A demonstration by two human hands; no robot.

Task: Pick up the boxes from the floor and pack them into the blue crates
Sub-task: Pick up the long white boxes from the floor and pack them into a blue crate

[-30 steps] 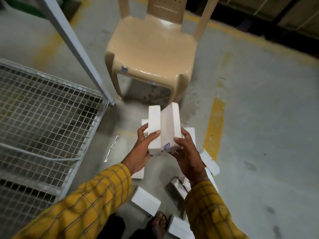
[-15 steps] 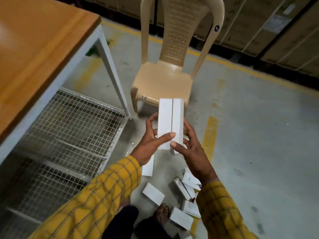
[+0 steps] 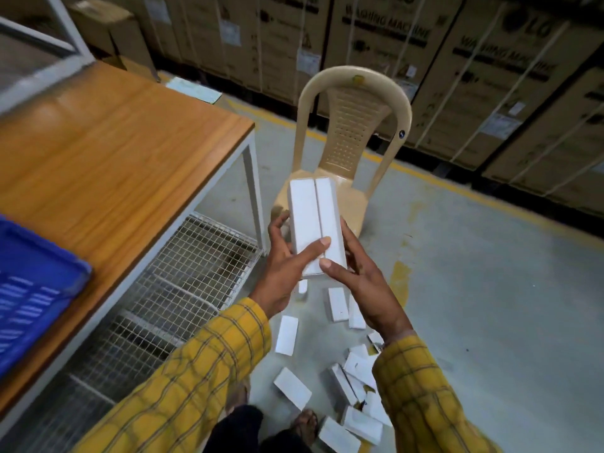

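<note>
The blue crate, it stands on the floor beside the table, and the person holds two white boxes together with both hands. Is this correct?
Not quite. In the head view the blue crate stands on the wooden table, not the floor. The rest holds: left hand and right hand hold the two white boxes together.

Two held boxes (image 3: 315,223), one crate (image 3: 32,289)

Both forearms raised in front of torso. Left hand (image 3: 283,269) and right hand (image 3: 362,282) grip two white boxes (image 3: 313,220) held side by side, thumbs across the near face
</note>
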